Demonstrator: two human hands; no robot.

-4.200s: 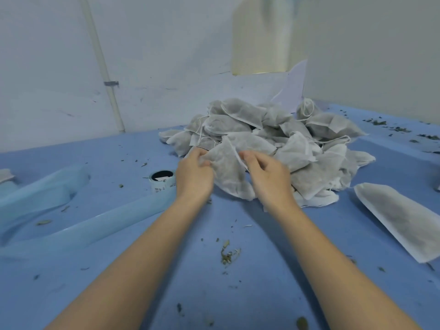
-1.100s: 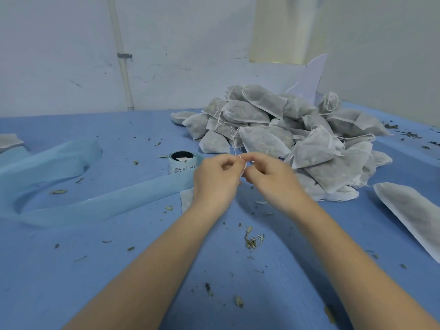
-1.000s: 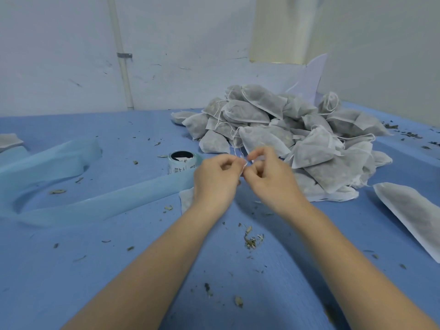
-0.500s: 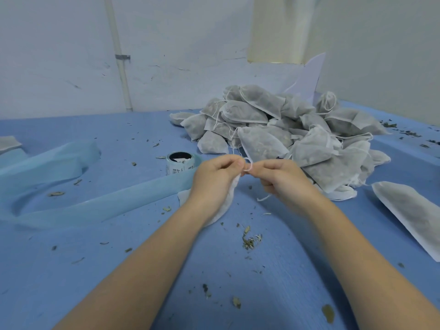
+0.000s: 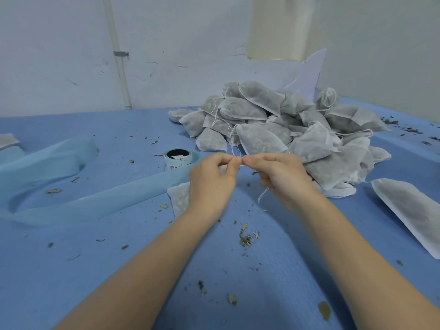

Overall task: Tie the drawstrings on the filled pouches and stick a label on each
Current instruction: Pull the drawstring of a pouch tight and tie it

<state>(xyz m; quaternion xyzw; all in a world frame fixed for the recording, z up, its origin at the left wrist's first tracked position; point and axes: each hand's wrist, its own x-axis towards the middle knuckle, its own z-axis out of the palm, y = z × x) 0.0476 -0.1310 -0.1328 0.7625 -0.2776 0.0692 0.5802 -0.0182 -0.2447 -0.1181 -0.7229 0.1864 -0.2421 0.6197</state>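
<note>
Your left hand point(image 5: 212, 181) and right hand point(image 5: 283, 177) pinch one pouch's point(image 5: 179, 198) drawstring point(image 5: 263, 196) mid-knot — label roll point(image 5: 178, 159) untouched, the pile of pouches point(image 5: 285, 129) on the counter point(image 5: 119, 270) waiting — likely early going.

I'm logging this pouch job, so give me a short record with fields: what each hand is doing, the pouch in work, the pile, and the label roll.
left hand: pinches the drawstring over the pouch
right hand: pinches the drawstring, loose end hanging below
pouch in work: on the table, mostly hidden under the left hand
pile of pouches: behind the hands
label roll: upright, left of the pile
</note>
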